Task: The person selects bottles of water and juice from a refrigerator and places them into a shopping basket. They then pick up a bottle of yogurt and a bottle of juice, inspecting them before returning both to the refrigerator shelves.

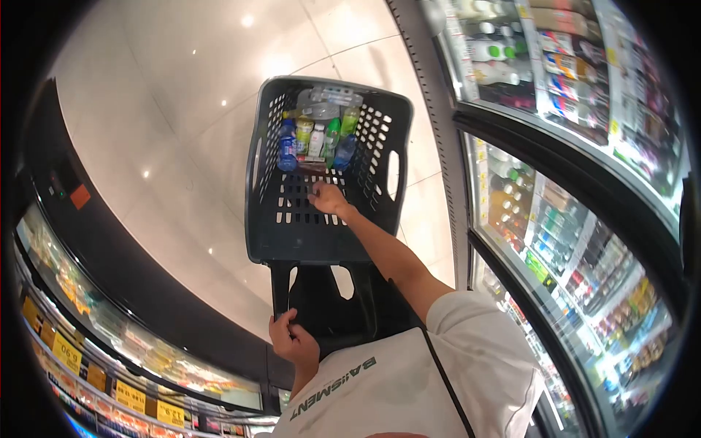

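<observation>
A dark grey perforated basket (299, 244) sits on a black cart frame. My right hand (328, 198) reaches over its near half, loosely bent with fingers slightly apart, and no object shows in it. Beyond my fingertips stand a blue bottle (288, 146), a white bottle (316, 141), a green bottle (332, 139), a yellow-green labelled bottle (303, 135) and a dark blue bottle (345, 152). Clear bottles (321, 109) lie at the far end. My left hand (293, 339) is beside the cart's left upright (281, 288), thumb and forefinger apart, holding nothing visible.
Lit glass-door coolers (555, 204) filled with drinks line the right side. A low chilled display (161, 350) with yellow price signs (130, 394) curves along the left. Pale glossy floor tiles (190, 109) extend ahead and to the left of the basket.
</observation>
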Motion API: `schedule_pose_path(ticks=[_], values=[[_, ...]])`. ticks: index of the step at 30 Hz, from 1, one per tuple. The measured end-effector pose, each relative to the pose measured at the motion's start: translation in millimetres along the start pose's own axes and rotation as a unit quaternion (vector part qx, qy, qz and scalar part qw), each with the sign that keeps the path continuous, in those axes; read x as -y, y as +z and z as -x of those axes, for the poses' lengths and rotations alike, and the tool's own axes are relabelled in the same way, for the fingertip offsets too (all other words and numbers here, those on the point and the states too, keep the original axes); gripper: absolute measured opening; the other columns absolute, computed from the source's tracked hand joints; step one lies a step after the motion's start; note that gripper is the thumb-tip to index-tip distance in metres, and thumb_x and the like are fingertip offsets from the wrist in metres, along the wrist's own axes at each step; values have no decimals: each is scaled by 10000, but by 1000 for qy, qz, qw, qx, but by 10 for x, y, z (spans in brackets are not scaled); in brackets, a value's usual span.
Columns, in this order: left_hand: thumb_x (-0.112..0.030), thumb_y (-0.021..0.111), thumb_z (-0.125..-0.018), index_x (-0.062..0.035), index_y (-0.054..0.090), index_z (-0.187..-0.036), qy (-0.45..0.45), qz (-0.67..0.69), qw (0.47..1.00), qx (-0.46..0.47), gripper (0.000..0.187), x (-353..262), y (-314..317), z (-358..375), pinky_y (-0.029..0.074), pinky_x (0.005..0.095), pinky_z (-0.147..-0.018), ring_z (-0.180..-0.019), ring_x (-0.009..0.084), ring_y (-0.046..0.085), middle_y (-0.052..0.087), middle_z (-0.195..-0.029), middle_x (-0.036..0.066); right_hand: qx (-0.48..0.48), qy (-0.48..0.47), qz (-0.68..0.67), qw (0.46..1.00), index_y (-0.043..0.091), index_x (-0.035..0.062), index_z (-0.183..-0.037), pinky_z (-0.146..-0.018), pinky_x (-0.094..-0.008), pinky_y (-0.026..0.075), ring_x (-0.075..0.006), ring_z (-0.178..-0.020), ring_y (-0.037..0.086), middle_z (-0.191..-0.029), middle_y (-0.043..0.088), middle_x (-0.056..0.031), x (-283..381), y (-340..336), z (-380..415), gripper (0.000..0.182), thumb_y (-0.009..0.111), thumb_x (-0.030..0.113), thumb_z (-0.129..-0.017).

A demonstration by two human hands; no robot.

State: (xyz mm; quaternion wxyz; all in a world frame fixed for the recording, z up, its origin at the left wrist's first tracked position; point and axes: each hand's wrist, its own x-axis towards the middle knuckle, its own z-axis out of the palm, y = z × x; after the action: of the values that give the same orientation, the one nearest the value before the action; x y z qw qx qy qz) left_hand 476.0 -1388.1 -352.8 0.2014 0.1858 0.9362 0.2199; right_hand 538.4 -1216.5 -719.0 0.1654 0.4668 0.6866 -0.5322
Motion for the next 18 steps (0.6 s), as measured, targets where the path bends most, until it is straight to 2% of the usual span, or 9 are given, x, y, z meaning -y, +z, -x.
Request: schedule_pose_path(ticks=[2, 4, 6, 7, 8, 9, 10, 12, 18], values=[[119, 486, -784, -29, 711, -960, 15, 7, 1000, 2, 322, 28, -44, 56, 498, 495, -986, -823, 279, 673, 716, -852, 84, 31, -2, 30, 999, 660, 30, -1061, -804, -476, 545, -393, -921, 701, -970, 717, -216, 161, -264, 404, 382, 673, 359, -867], [104, 512, -761, -46, 721, -969, 38, 9, 999, 9, 331, 114, -22, 81, 516, 468, -936, -808, 272, 665, 717, -840, 69, -2, -94, 81, 992, 648, 32, -1014, -787, -495, 544, -409, -889, 692, -948, 711, -211, 128, -321, 807, 356, 661, 361, -878], [64, 541, -741, -83, 735, -968, 33, 21, 999, 2, 334, 143, -16, 107, 522, 429, -832, -801, 274, 662, 725, -850, 52, -16, -108, 77, 991, 644, 34, -988, -778, -495, 547, -415, -876, 685, -933, 707, -201, 377, -561, 1371, 333, 654, 351, -885], [57, 543, -743, -89, 737, -968, 50, 9, 999, 5, 331, 144, -30, 113, 521, 425, -809, -806, 275, 666, 727, -852, 49, -25, -104, 27, 994, 651, 35, -1014, -785, -484, 550, -411, -890, 686, -939, 707, -200, 425, -593, 1632, 333, 646, 344, -892], [50, 545, -744, -95, 739, -967, 70, -2, 998, 7, 329, 136, -27, 113, 521, 422, -787, -811, 276, 669, 729, -854, 47, -40, -143, 72, 986, 651, 30, -1055, -806, -467, 550, -401, -917, 688, -943, 707, -197, 382, -555, 1812, 344, 648, 334, -893], [24, 564, -761, -99, 740, -960, 70, 5, 997, 11, 293, 144, -34, 137, 524, 426, -763, -816, 287, 676, 735, -863, 53, -5, -97, 47, 994, 651, 21, -1098, -812, -456, 552, -388, -918, 696, -929, 713, -190, 594, -748, 2153, 375, 661, 332, -889], [15, 571, -765, -99, 739, -959, 81, 11, 996, 21, 281, 167, -50, 173, 525, 425, -759, -817, 288, 677, 735, -864, 54, -29, -102, 2, 994, 657, 14, -1060, -799, -485, 547, -405, -894, 694, -924, 713, -208, 576, -692, 2351, 403, 677, 360, -855], [-3, 585, -772, -100, 738, -956, 101, 9, 994, 39, 258, 206, -82, 196, 527, 423, -750, -821, 292, 679, 737, -865, 56, -44, -79, -39, 995, 665, 5, -1078, -790, -461, 554, -397, -873, 704, -907, 722, -210, 823, -825, 2871, 424, 696, 362, -850], [-72, 617, -801, -100, 747, -927, 122, -41, 990, 55, 183, 170, -165, 222, 536, 451, -670, -805, 327, 713, 751, -868, 91, -75, -112, -108, 985, 650, -15, -1042, -734, -437, 552, -352, -820, 713, -878, 729, -182, 1307, -829, 3710, 363, 666, 324, -914]])
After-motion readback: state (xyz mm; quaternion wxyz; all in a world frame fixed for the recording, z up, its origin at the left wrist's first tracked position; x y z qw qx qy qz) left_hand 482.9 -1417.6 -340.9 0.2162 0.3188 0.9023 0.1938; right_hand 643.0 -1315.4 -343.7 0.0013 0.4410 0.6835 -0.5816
